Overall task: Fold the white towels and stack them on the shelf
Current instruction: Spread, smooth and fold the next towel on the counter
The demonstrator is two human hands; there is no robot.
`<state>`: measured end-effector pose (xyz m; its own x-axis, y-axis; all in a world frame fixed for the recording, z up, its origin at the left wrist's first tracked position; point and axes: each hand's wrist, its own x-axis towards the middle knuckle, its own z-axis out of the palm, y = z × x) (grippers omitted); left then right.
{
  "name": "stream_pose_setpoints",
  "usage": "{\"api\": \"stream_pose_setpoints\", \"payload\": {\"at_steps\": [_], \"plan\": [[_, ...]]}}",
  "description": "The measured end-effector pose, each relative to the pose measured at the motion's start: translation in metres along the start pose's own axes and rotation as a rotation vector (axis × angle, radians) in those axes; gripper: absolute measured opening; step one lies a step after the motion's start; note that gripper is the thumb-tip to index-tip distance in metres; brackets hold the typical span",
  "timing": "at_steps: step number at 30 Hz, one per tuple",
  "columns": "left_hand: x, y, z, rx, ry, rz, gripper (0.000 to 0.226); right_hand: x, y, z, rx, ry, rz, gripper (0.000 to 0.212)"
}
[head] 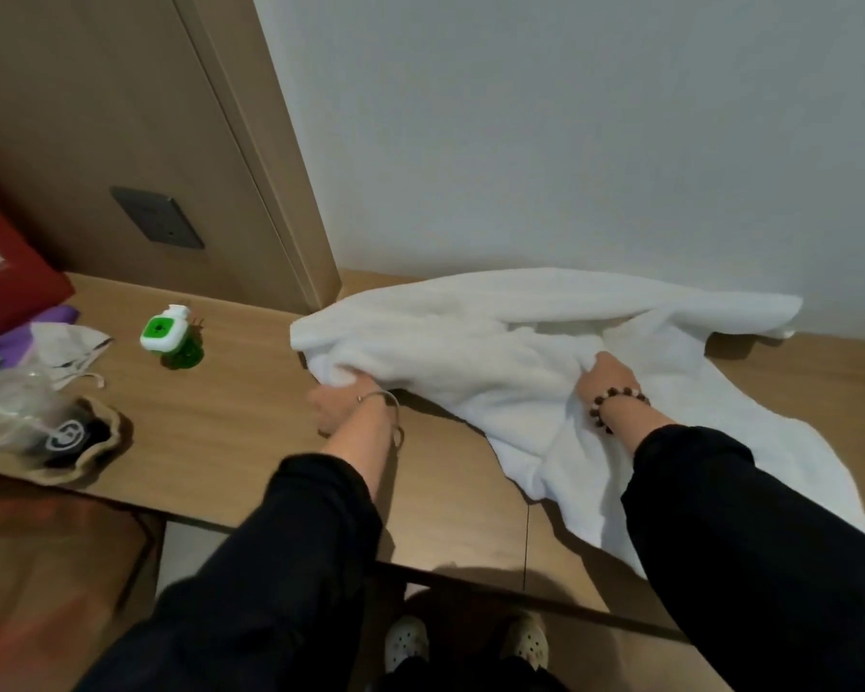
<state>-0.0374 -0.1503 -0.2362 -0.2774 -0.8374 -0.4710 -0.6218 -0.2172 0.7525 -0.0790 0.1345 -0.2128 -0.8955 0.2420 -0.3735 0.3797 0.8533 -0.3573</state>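
Gripping the towel (470, 337) with both hands here. My left hand (338, 407) has the bunched-up left end clutched in its fingers, lifted a bit off the counter (231, 402). My right hand (607, 379) is dug into a fold near the middle, fingers curled into the cloth.

The towel itself is sprawled over the right part of the counter, back edge up against the white wall (570, 142), with the near end trailing toward the front edge. Totally unfolded, lots of wrinkles, and I can't see any shelf in the head view.

My take on doing this bit right: fistfuls won't give a clean fold. I'd slide each hand along to an actual corner, pull it taut so the creases drop out, lay it flat, then bring edge to edge and smooth it down.

One thing to watch is the little green plug-in gadget (168, 337) just to the left. A big sweep that way could knock it over. The pouch (71, 437) and red bag (6, 272) sit further left, well apart from the towel.
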Motion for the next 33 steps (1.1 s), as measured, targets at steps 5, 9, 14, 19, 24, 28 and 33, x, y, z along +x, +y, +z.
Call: {"api": "stream_pose_setpoints", "payload": {"at_steps": [5,9,14,19,24,28,33], "plan": [[-0.050,-0.056,0.028,-0.458,-0.579,-0.327,0.037,0.001,0.012,0.017,0.083,-0.099,0.003,0.045],[-0.089,-0.084,0.036,-0.575,-0.986,-0.369,0.036,-0.004,0.021,0.023,0.164,-0.178,-0.027,0.057],[-0.110,-0.083,0.040,-0.487,-1.121,-0.404,0.040,-0.012,0.036,0.037,0.284,-0.244,-0.046,0.075],[-0.102,-0.066,0.016,-0.465,-1.098,-0.277,0.039,-0.013,0.049,0.041,0.067,-0.173,-0.188,0.080],[-0.091,-0.038,-0.041,-0.437,-1.071,-0.077,0.040,-0.021,0.033,0.052,-0.230,-0.136,-0.069,0.104],[-0.074,-0.042,-0.098,-0.490,-1.093,-0.023,0.032,-0.046,-0.004,0.063,-0.231,0.075,-0.241,0.082],[-0.059,-0.087,-0.132,-0.634,-0.751,-0.240,0.076,-0.089,-0.049,0.095,-0.146,-0.084,-0.541,0.063]]}}
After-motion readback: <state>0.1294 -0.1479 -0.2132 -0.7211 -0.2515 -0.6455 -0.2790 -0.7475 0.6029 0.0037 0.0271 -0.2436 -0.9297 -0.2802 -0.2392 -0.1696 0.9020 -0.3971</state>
